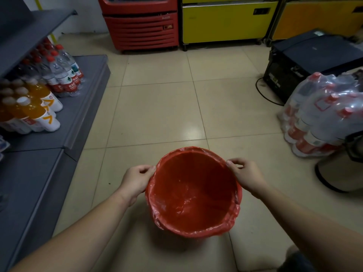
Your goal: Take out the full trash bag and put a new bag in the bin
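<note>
A round red bin [238, 195] stands on the tiled floor just in front of me. A thin red bag [188, 195] lines it, and the bag's edge is folded over the rim all round. Nothing lies inside the bag. My left hand [137, 178] pinches the bag's edge at the left side of the rim. My right hand [243, 174] pinches the edge at the upper right of the rim. No full trash bag is in view.
Grey shelves [78, 118] on the left hold water bottles [62, 71] and orange drink bottles [33, 110]. Wrapped packs of bottles [322, 116] and a black box [306, 61] sit at right. Red [141, 26] and yellow coolers [225, 22] stand at the back.
</note>
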Tool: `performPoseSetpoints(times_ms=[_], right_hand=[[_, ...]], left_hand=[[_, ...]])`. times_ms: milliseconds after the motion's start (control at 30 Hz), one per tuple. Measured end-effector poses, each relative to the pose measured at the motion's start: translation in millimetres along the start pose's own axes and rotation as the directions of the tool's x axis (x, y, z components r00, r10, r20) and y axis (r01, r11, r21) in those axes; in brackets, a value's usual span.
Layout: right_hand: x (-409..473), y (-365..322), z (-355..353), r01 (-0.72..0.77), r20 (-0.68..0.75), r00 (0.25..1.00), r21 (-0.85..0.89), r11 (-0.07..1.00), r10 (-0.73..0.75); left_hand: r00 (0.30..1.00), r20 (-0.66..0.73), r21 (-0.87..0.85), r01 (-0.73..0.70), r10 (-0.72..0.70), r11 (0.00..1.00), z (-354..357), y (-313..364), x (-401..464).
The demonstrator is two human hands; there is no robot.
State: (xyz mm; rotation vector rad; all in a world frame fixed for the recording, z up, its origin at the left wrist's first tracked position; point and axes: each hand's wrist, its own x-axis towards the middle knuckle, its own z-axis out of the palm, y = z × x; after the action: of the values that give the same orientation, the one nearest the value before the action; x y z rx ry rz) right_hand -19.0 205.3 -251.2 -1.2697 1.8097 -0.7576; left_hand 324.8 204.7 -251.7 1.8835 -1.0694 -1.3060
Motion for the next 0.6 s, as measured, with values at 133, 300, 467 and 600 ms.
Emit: performPoseSetpoints(times_ms=[133, 300, 467, 600], right_hand=[[2.9, 1.5, 4.7, -0.035, -0.012, 0.999, 0.045, 0.998, 0.035], [7.2, 5.0, 7.2, -0.091, -0.024, 0.995, 0.151, 0.984, 0.096], [16.5, 6.1, 7.9, -0.138, -0.017, 0.989, 0.209, 0.968, 0.144], [19.5, 6.5, 8.2, -0.133, -0.004, 0.99, 0.219, 0.967, 0.138]], left_hand=[[1.0, -0.01, -0.029, 0.027, -0.027, 0.999, 2.0, -5.8, 3.4], [0.992, -0.029, -0.195, 0.111, -0.119, 0.974, 3.0, -4.2, 4.6], [0.982, -0.026, -0.284, 0.17, -0.185, 0.943, 6.1, -3.7, 4.2], [0.982, -0.002, -0.303, 0.179, -0.189, 0.936, 7.0, 0.0, 2.3]])
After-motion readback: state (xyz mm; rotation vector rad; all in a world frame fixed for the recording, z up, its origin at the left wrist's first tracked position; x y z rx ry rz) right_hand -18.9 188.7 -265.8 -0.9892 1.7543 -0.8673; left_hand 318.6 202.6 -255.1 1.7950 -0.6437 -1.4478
